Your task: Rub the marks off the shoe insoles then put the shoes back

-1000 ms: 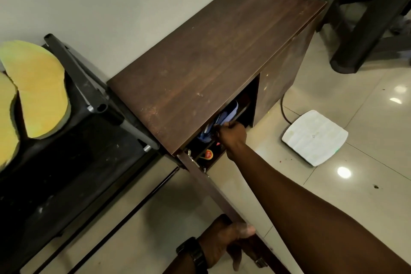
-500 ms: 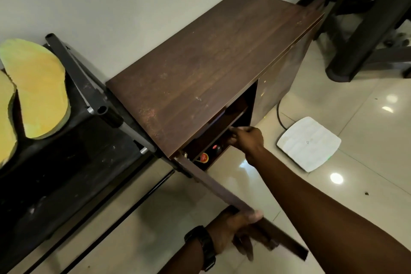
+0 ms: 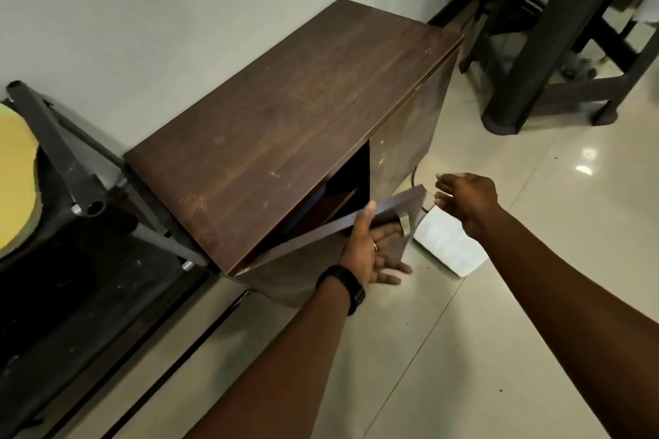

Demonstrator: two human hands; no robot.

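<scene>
A dark brown wooden cabinet (image 3: 292, 125) stands against the wall. Its left door (image 3: 313, 253) is swung most of the way in, leaving a narrow dark gap. My left hand (image 3: 371, 246) grips the door's top edge, thumb over the top and fingers spread flat on its front beside the metal handle (image 3: 404, 224). My right hand (image 3: 463, 200) hovers empty to the right of the door, fingers loosely apart. The shoes are hidden inside the cabinet. A yellow insole (image 3: 16, 182) lies on the black rack at the far left.
A black rack (image 3: 71, 260) with grey tubes (image 3: 53, 150) stands left of the cabinet. A white flat device (image 3: 449, 246) with a cable lies on the tiled floor (image 3: 499, 349) by the cabinet's right side. Dark table or chair legs (image 3: 527, 57) stand at the upper right.
My right hand has come out of the cabinet and drawn back to the right. My left hand has swung the door from wide open to almost shut. The shoe inside is no longer visible.
</scene>
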